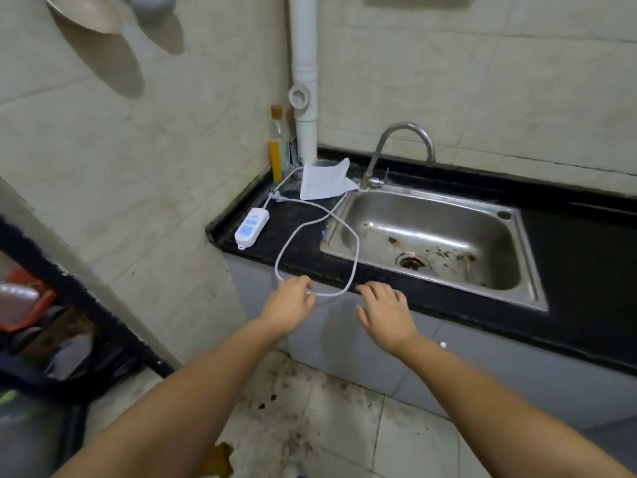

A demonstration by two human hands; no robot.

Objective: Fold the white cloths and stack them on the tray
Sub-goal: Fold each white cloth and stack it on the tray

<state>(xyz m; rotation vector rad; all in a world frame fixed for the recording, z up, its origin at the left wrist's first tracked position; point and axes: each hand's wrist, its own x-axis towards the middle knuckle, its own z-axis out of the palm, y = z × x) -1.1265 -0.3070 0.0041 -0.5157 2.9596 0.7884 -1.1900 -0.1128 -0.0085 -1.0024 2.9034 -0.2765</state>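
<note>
One white cloth [324,182] lies crumpled and partly spread on the black counter [568,270], at the back left between the white pipe and the faucet. No tray is in view. My left hand [289,307] is at the counter's front edge, fingers curled over the near end of a looped white cable [355,250]. Just right of that loop, my right hand [386,313] hovers with fingers spread and holds nothing. Both hands are well in front of the cloth and apart from it.
A white power strip [251,227] lies on the counter's left end, its cable looping over the steel sink's [537,270] left rim. A curved faucet [406,132] stands behind the sink. A bottle [277,146] stands in the back corner. A dark shelf with clutter [41,305] is at the left.
</note>
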